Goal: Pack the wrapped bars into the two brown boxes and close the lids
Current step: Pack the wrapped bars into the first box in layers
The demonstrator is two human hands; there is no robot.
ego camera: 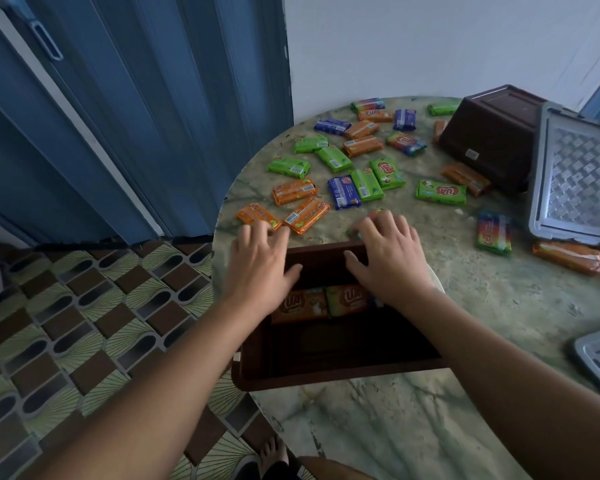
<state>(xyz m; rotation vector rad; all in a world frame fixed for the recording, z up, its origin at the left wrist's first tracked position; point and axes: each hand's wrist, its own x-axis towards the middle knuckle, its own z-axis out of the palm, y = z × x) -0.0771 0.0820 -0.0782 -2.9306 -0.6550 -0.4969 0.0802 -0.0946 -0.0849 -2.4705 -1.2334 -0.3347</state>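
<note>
Packing has barely begun: the open brown plastic box (326,341) at the round marbled table's (465,323) near edge holds few bars. Left hand (260,261) spreads onto an orange wrapped bar (257,216); right hand (392,254) covers a multicoloured wrapped bar (355,230), grasp unclear. Next, lift both in.

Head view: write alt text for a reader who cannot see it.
Both hands, left hand and right hand, reach over an open brown box toward wrapped bars scattered on a round table. A second brown box lies tipped beside grey lids.

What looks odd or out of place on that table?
The far brown box lies tipped over, bottom showing, beside its grey lid. The near brown box overhangs the table's edge. Wrapped bars lie scattered.
</note>
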